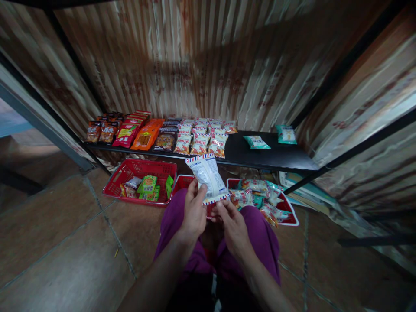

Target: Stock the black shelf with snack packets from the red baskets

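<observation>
Above my knees, my left hand (194, 207) grips a white snack bag (209, 175) by its lower left side, thumb on top. Its back, with small printed text, faces me, and red and blue stripes run along both end seals. My right hand (229, 219) pinches the bag's lower edge between thumb and fingers. Just beyond it on the low black shelf (240, 158) stand rows of striped-edge snack bags (199, 143). By my right knee, a red basket with a white rim (292, 220) holds several snack bags (256, 195), some white, some teal.
Left of the rows are dark bags (165, 141), orange bags (146, 136), red bags (128, 130) and brown bags (108, 130). Two teal bags (256, 142) lie on the shelf's right part. A red basket (112, 184) with green packets (147, 185) sits at left. Black posts (334, 82) frame the shelf.
</observation>
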Demonstrator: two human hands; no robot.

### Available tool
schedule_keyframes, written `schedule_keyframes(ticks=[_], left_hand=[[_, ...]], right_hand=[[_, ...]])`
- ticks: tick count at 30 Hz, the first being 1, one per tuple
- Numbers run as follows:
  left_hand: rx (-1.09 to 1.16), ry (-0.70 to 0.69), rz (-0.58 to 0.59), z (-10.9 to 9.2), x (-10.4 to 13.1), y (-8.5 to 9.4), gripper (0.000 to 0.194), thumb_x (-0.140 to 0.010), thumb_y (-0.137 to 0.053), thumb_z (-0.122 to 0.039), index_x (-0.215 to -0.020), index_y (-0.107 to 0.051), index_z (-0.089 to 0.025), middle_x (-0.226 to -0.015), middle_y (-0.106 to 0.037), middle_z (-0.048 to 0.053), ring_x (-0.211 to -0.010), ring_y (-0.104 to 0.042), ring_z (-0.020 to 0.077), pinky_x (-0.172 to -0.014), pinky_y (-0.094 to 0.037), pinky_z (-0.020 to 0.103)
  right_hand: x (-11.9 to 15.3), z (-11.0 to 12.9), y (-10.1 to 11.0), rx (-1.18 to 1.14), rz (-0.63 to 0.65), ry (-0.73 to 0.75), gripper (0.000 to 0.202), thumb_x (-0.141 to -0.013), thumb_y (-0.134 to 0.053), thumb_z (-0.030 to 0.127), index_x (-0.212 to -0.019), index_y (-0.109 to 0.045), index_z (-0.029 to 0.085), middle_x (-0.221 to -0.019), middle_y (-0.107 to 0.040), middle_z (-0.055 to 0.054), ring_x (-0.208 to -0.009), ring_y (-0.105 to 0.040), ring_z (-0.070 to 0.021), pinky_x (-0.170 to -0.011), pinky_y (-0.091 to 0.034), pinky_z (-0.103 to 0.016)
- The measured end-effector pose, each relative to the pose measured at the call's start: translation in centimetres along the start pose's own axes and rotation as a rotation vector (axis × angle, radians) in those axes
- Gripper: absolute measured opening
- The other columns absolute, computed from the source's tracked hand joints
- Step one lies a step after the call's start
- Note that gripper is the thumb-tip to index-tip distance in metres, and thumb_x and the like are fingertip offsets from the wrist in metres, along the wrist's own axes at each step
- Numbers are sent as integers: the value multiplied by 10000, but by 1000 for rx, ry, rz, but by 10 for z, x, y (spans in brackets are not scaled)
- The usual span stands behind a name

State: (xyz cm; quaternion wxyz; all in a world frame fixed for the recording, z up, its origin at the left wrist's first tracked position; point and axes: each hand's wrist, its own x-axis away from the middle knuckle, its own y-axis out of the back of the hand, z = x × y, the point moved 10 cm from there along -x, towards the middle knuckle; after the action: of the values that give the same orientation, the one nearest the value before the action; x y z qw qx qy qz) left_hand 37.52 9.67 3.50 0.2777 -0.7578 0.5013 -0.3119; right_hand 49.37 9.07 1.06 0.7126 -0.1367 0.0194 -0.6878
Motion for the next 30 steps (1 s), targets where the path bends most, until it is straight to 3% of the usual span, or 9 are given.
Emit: schedule_keyframes(ticks=[3, 9, 12, 17, 25, 30], left_hand=[[-73, -30, -5, 4, 3, 2, 453, -710, -715, -323, -1117, -548, -214, -1098, -651, 63, -890, -648, 179, -790, -486, 294], [-130, -77, 42, 0, 1, 1, 427, -710, -720, -315, -1099, -577, -209, -1087, -654, 63, -991, -614, 189, -838, -458, 290], [-142, -101, 21, -15, -7, 2, 399, -702, -720, -373, -1049, -614, -205, -1064, -661, 55, -948, -613, 168, -817, -447, 276], [-192, -116, -71, -35, -23, 5, 312, -649, -735, -428, -817, -636, -184, -817, -658, 6, -711, -577, 112, -651, -417, 225], [-175, -147, -122, -32, -34, 15, 272, -625, -730, -381, -723, -595, -167, -665, -595, -36, -605, -514, 87, -603, -376, 209], [-191, -181, -128, -34, -37, 18, 267, -624, -731, -387, -690, -594, -167, -626, -583, -45, -591, -511, 86, -609, -374, 211]], right_hand=[[-2, -10, -7, -219, -15, -155, 400, -546, -819, 452, -783, -642, 182, -704, -661, 14, -584, -594, -107, -535, -509, -207], [-3, -14, -7, -386, -93, -240, 442, -379, -901, 279, -744, -676, 171, -769, -697, 15, -626, -619, -92, -561, -541, -175], [-3, -12, -3, -367, -86, -223, 386, -398, -897, 270, -682, -659, 164, -726, -691, 16, -613, -624, -95, -547, -544, -176], [-1, -12, 0, -304, -77, -220, 371, -419, -890, 304, -657, -645, 161, -619, -655, 34, -541, -599, -83, -508, -540, -173], [1, -14, 5, -237, -71, -190, 408, -435, -883, 319, -745, -661, 173, -652, -685, 28, -534, -622, -95, -499, -548, -177], [2, -17, 9, -230, -62, -192, 384, -441, -884, 326, -696, -649, 163, -596, -666, 31, -531, -622, -100, -500, -546, -178]])
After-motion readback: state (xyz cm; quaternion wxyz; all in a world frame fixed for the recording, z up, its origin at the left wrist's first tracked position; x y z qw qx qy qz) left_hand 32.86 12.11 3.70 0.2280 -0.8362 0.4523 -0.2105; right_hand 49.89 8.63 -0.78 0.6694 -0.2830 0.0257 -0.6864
